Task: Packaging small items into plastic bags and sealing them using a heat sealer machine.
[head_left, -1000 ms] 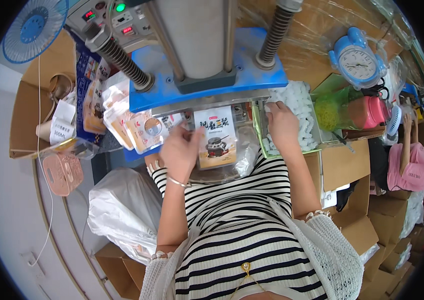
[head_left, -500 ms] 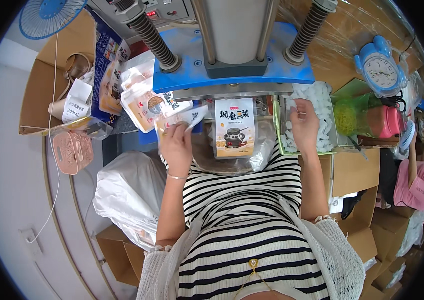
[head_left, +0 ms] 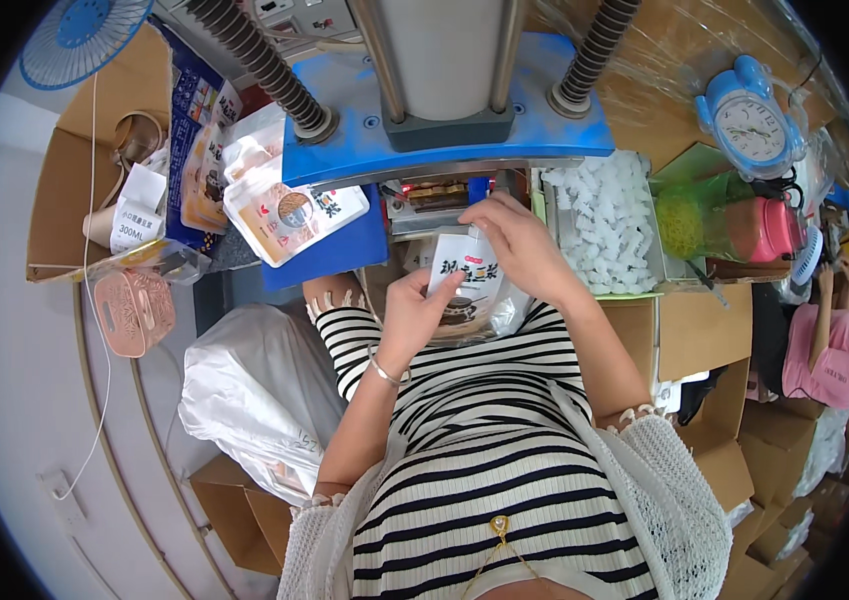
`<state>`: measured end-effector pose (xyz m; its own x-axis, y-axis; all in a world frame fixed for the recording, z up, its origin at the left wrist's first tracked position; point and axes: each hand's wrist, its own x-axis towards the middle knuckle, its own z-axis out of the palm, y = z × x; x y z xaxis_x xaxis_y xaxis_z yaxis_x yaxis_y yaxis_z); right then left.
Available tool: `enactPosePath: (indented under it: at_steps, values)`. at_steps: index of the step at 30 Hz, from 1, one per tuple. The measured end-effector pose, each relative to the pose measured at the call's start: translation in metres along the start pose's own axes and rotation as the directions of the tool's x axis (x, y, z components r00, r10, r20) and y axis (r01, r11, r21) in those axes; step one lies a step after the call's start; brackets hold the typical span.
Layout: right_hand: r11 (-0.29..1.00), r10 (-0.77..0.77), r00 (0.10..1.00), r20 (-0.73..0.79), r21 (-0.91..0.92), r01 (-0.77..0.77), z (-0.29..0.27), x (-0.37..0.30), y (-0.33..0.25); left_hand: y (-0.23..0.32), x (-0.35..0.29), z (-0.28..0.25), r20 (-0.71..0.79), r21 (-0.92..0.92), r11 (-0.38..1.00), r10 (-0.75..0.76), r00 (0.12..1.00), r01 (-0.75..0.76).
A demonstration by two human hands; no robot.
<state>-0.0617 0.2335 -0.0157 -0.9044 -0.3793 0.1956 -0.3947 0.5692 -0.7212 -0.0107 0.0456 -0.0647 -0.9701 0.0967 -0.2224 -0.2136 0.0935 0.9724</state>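
In front of the press (head_left: 444,165) I hold a white printed pouch (head_left: 480,288) with dark lettering and a picture of a grinder. My left hand (head_left: 412,318) is closed on its left side, thumb lying across the front. At the pouch's top right corner, my right hand (head_left: 526,250) has its fingers bent together; whether a small piece is pinched in them is hidden. Clear plastic (head_left: 512,312) shows below the pouch, over my lap. To the right stands a tray of small white plastic pieces (head_left: 599,220), which look like spouts.
More printed pouches (head_left: 294,208) lie stacked on a blue surface (head_left: 329,262) at left. Further left are a cardboard box (head_left: 54,215) and a pink basket (head_left: 134,312). A blue alarm clock (head_left: 749,130) and a green container (head_left: 684,225) stand right. A person in pink (head_left: 829,355) sits far right.
My left hand has come from the pouch stack to the middle. My right hand has left the tray and joined it at the pouch. The pouch below the press front no longer shows there.
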Motion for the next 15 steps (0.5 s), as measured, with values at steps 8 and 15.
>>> enactPosePath:
  at_steps: [8, 15]
  values:
    - [0.962, 0.232, 0.869, -0.436, -0.031, -0.273, -0.010, -0.016, 0.043, 0.004, 0.032, -0.009, -0.036, -0.154, 0.987, -0.047, 0.998, 0.041]
    - [0.781, 0.001, 0.919, -0.394, -0.574, -0.247, -0.028, 0.004, 0.074, 0.032, 0.038, -0.019, -0.153, 0.542, 0.839, 0.164, 0.974, -0.056]
